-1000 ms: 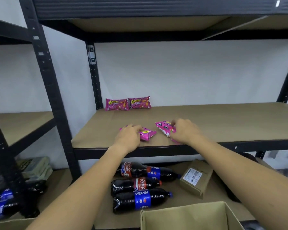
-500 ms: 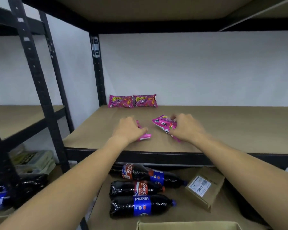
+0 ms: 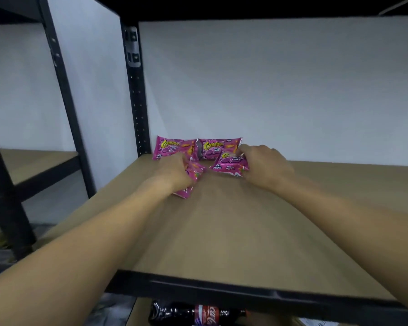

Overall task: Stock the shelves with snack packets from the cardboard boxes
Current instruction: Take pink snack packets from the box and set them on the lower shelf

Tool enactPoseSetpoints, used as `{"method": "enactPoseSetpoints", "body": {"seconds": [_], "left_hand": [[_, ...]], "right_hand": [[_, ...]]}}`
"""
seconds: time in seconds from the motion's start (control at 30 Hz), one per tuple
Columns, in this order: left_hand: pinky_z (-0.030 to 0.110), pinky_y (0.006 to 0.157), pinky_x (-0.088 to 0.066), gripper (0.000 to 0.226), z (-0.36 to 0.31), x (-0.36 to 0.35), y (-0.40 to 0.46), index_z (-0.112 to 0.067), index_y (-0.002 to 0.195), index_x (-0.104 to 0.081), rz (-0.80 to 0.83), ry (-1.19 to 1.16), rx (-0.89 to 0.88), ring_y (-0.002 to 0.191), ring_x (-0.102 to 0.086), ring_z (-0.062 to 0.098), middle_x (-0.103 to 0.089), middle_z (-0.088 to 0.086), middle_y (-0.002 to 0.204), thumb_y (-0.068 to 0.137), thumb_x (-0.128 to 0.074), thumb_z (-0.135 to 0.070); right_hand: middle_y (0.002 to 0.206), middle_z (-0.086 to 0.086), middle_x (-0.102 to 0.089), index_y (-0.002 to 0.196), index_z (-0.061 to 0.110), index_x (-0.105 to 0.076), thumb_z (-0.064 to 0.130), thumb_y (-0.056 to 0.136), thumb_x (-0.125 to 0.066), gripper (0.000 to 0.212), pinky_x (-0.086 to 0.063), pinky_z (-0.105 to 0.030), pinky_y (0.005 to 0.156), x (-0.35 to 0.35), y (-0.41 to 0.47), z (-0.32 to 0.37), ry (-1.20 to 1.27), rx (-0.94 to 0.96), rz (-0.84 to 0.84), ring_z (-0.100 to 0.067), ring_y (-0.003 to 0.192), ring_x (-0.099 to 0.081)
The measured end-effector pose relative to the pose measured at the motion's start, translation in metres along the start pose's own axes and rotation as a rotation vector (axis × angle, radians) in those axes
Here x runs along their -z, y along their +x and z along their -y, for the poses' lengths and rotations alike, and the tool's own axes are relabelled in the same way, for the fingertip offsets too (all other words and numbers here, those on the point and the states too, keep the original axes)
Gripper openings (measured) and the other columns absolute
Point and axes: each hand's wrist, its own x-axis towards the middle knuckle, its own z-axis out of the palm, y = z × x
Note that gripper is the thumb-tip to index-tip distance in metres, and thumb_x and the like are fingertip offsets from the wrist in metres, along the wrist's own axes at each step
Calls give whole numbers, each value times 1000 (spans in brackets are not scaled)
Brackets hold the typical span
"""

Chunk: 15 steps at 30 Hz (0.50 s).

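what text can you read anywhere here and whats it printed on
"CORNTOZ" and "CHILLI CHEEZ": left pink snack packet standing at the wall.
"CORNTOZ" and "CHEEZ": right pink snack packet at the wall.
"CHEEZ", "JAGUNG", "PERISA KEJU CILI": pink packet gripped by the right hand.
"Coca-Cola" script, partly cut off: red label of the dark bottle under the shelf.
Pink packet held by the left hand: print too blurred to read.
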Motion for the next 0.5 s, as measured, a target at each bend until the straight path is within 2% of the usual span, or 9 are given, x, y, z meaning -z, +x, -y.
{"method": "enactPoseSetpoints", "body": {"seconds": [0.07, 0.13, 0.2, 0.3, 0.4, 0.5], "left_hand": [[31, 81, -51, 37, 7, 4, 14, -19, 123, -58, -66, 49, -20, 97, -60, 18, -61, -2, 114, 88, -66, -24], [42, 91, -53, 45, 13, 7, 27, -19, 129, -54, -137, 84, -47, 112, -58, 25, -56, 2, 123, 88, -66, -33], [48, 96, -49, 53, 17, 6, 38, -13, 136, -47, -186, 161, -80, 122, -50, 30, -48, 8, 129, 87, -67, -23], [41, 100, -44, 57, 29, 2, 50, -8, 139, -42, -226, 272, -146, 122, -46, 32, -46, 11, 132, 85, -63, -2], [36, 104, -37, 60, 44, -1, 59, -10, 139, -43, -255, 350, -213, 120, -46, 31, -48, 10, 132, 83, -59, 3], [37, 108, -32, 66, 55, 1, 71, -16, 141, -43, -348, 462, -318, 121, -44, 29, -52, 5, 133, 80, -60, 3]], "right_hand": [[113, -4, -66, 126, 22, -53, 24, 91, -60, 35, -37, -36, 80, -5, 11, 2, -32, 27, -28, -28, 108, -56], [116, -4, -64, 129, 21, -50, 21, 90, -59, 40, -36, -37, 83, -8, 23, 6, -74, 43, -59, -28, 110, -53], [116, -3, -64, 130, 20, -48, 16, 89, -58, 43, -35, -37, 82, -12, 33, 10, -136, 67, -79, -27, 109, -52], [115, -2, -64, 133, 19, -47, 11, 87, -58, 47, -34, -36, 81, -17, 42, 15, -195, 84, -99, -27, 109, -51], [114, -2, -63, 133, 18, -47, 8, 86, -57, 49, -35, -36, 81, -26, 49, 19, -226, 104, -112, -27, 110, -51], [113, 0, -63, 133, 19, -47, 7, 84, -58, 52, -33, -35, 79, -35, 56, 18, -239, 130, -146, -27, 110, -51]]}}
